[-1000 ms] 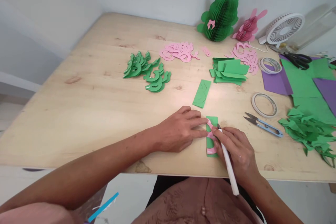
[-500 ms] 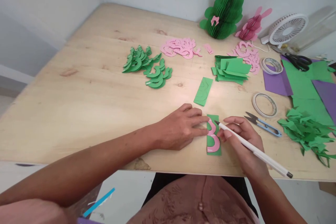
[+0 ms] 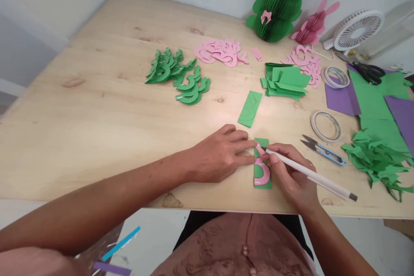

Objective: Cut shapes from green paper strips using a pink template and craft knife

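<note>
Pink cutout (image 3: 266,174) lies at outstretched fingertips of left hand (image 3: 223,155), beside right hand (image 3: 295,181) gripping white pen (image 3: 315,176)

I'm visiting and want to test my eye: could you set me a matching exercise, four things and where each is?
1. white pen
2. small fan
3. blue-handled snips
4. pink curved cutout

A. left of loose green scraps
B. lying on a green strip
C. in the right hand's grip
D. beside the pink paper rabbit

Pairs: 1-C, 2-D, 3-A, 4-B
</note>
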`<move>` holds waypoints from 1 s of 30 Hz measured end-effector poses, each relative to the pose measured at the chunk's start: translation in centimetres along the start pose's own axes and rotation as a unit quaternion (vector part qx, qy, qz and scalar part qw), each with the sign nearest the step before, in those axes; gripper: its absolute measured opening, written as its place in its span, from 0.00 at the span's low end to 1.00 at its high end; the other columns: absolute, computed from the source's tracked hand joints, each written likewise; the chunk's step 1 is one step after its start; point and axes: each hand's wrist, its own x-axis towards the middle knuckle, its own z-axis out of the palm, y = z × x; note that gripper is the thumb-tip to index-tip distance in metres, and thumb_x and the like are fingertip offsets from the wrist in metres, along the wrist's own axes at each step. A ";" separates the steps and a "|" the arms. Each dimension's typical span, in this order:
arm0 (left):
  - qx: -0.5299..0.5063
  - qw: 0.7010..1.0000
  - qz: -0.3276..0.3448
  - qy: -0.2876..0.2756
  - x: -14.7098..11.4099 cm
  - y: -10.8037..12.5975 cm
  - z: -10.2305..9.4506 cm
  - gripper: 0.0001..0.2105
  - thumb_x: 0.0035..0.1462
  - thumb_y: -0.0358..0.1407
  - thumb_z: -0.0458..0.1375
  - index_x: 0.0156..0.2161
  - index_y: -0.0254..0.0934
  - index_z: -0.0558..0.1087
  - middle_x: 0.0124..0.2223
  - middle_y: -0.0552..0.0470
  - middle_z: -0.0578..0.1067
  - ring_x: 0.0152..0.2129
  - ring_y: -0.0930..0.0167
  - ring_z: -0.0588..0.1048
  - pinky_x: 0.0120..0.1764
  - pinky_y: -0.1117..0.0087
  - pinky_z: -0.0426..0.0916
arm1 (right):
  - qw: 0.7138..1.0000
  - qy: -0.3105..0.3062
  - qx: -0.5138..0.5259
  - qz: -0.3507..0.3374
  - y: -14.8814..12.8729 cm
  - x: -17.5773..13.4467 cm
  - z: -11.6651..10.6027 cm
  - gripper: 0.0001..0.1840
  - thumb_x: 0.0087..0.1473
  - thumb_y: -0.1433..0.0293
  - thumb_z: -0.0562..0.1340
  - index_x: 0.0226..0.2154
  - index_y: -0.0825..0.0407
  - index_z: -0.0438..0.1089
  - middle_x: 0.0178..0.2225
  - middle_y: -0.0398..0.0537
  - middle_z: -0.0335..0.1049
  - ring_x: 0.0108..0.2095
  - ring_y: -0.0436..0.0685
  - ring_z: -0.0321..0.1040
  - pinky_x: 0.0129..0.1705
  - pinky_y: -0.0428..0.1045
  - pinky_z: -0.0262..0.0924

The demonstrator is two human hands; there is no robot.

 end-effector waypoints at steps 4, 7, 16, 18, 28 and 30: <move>0.001 1.000 -0.001 0.001 0.0 0.0 0.0 0.14 0.64 0.29 0.50 0.50 0.41 0.73 0.56 0.46 0.73 0.49 0.63 0.69 0.52 0.58 0.60 | 0.992 0.019 -0.086 -0.086 0.3 -0.5 -0.1 0.09 0.61 0.71 0.59 0.43 0.50 0.72 0.35 0.47 0.79 0.32 0.54 0.77 0.33 0.47 0.70; 0.004 1.000 0.000 -0.001 0.0 0.0 -0.1 0.14 0.64 0.29 0.49 0.50 0.41 0.73 0.57 0.46 0.73 0.49 0.64 0.69 0.52 0.58 0.60 | 0.980 0.023 -0.139 -0.141 0.8 -0.6 0.0 0.11 0.61 0.74 0.59 0.45 0.50 0.72 0.35 0.48 0.79 0.32 0.54 0.76 0.34 0.48 0.70; 0.012 1.000 0.005 0.003 0.0 -0.1 0.0 0.14 0.64 0.29 0.49 0.50 0.40 0.73 0.57 0.46 0.73 0.49 0.63 0.69 0.51 0.58 0.61 | 0.944 0.042 -0.215 -0.245 1.0 -0.4 0.4 0.12 0.59 0.78 0.59 0.44 0.55 0.73 0.31 0.50 0.79 0.28 0.55 0.74 0.33 0.48 0.68; 0.017 1.000 0.011 0.000 0.0 -0.1 0.0 0.15 0.64 0.29 0.49 0.52 0.41 0.72 0.57 0.46 0.72 0.50 0.63 0.69 0.51 0.58 0.61 | 0.942 0.044 -0.217 -0.251 0.9 -0.4 0.4 0.11 0.59 0.78 0.59 0.44 0.55 0.73 0.31 0.50 0.79 0.28 0.55 0.74 0.33 0.49 0.68; 0.032 0.999 0.017 -0.011 -0.2 0.1 -0.2 0.16 0.66 0.30 0.49 0.55 0.43 0.70 0.57 0.45 0.71 0.51 0.63 0.68 0.51 0.58 0.61 | 0.942 0.050 -0.217 -0.252 0.9 -0.4 0.5 0.13 0.59 0.78 0.58 0.45 0.53 0.73 0.30 0.48 0.79 0.28 0.55 0.74 0.33 0.49 0.68; 0.034 0.999 0.018 -0.008 -0.2 0.1 -0.2 0.16 0.66 0.30 0.49 0.55 0.43 0.70 0.57 0.44 0.72 0.50 0.63 0.69 0.51 0.58 0.62 | 0.943 0.050 -0.215 -0.248 1.0 -0.4 0.5 0.13 0.59 0.78 0.58 0.45 0.53 0.73 0.30 0.49 0.79 0.28 0.55 0.74 0.33 0.49 0.68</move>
